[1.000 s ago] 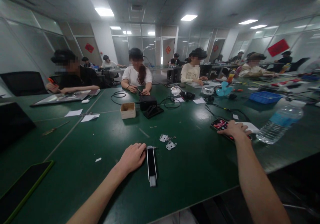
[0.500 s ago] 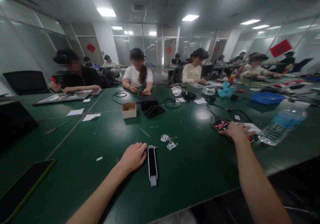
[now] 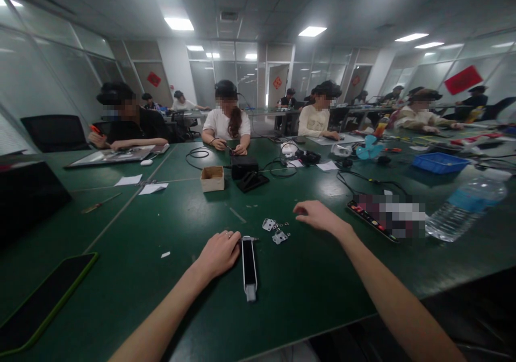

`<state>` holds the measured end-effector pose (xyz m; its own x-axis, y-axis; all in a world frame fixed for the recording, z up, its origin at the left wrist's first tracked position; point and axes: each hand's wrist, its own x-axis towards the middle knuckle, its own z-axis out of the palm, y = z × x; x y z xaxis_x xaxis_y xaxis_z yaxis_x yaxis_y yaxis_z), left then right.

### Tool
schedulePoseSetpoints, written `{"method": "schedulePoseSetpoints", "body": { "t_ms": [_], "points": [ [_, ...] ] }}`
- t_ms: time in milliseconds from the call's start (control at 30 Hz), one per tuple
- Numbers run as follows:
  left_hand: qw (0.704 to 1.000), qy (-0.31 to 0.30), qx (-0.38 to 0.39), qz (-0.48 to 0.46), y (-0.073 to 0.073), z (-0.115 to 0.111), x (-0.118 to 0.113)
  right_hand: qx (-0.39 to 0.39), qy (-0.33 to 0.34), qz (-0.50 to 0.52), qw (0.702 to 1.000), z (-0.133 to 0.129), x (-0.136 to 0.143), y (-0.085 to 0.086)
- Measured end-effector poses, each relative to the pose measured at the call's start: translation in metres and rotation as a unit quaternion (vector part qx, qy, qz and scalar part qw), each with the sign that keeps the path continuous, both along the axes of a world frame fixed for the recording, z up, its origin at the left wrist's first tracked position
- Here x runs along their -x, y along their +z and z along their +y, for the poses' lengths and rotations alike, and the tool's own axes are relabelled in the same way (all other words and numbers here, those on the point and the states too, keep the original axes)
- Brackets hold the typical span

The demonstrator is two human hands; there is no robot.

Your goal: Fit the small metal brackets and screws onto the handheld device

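My left hand [image 3: 221, 253] rests on the green table [image 3: 306, 292], its fingers curled together beside the top end of a slim black and white device [image 3: 249, 268]; whether they grip anything is hidden. My right hand [image 3: 318, 215] hovers over the table with its fingers apart and nothing in them. Between my hands lie white metal plates [image 3: 279, 236] with several small rings and screws. A phone [image 3: 373, 222], partly blurred out, lies to the right of my right hand.
A water bottle [image 3: 463, 208] stands at the right, near a blue tray [image 3: 440, 163]. Ahead are a small cardboard box [image 3: 212, 179], a black box [image 3: 244, 167] and cables. A green-edged dark mat [image 3: 46, 300] lies at the left. People sit across the table.
My right hand has let go of the phone and moved left towards the metal plates. My left hand has stayed beside the black and white device. The view has shifted slightly.
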<state>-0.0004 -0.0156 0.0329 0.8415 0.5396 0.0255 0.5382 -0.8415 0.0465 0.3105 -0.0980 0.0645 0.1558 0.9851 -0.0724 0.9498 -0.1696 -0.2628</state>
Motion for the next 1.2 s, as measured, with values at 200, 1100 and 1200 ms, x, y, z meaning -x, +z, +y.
{"method": "schedulePoseSetpoints", "body": {
  "t_ms": [200,1100,1200],
  "points": [
    [1.000,-0.002,-0.011,0.009,0.000,0.000,-0.001,0.121,-0.012,-0.056,0.991,0.025,0.044,0.004],
    [1.000,-0.004,-0.013,0.008,-0.002,0.001,-0.001,0.003,0.080,-0.075,0.994,0.014,0.052,-0.011],
    [1.000,-0.007,-0.020,0.011,-0.002,0.002,-0.001,-0.007,0.076,-0.109,0.991,0.012,0.058,-0.008]
  ]
}}
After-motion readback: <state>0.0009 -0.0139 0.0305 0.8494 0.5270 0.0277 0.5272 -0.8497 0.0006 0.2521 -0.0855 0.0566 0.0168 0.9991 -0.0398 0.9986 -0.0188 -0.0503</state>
